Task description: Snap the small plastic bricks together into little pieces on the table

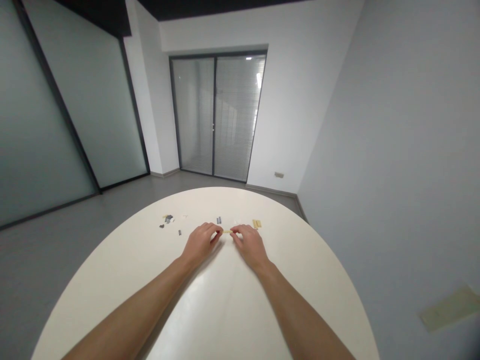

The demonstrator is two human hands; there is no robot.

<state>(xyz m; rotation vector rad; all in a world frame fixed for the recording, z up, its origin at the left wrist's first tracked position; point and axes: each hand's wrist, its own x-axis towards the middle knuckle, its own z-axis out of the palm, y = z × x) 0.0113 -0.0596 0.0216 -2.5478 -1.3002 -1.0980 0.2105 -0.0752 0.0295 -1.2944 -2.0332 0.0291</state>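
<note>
Between my two hands is a thin yellow strip [227, 231], held level just over the table. My left hand [202, 242] pinches its left end between thumb and fingertips. At the other end, my right hand [249, 244] grips it the same way. Just beyond the hands lie small blue-grey pieces [219, 220] in a group. Flat yellow pieces [257, 223] rest past my right hand. The strip is too small for me to make out its exact kind.
A round white table [225, 310] carries everything. At its left lie a pile of small dark grey pieces [168, 219], a dark piece [161, 226] and a small grey piece [180, 232]. White walls and a glass door [193, 115] stand beyond the table.
</note>
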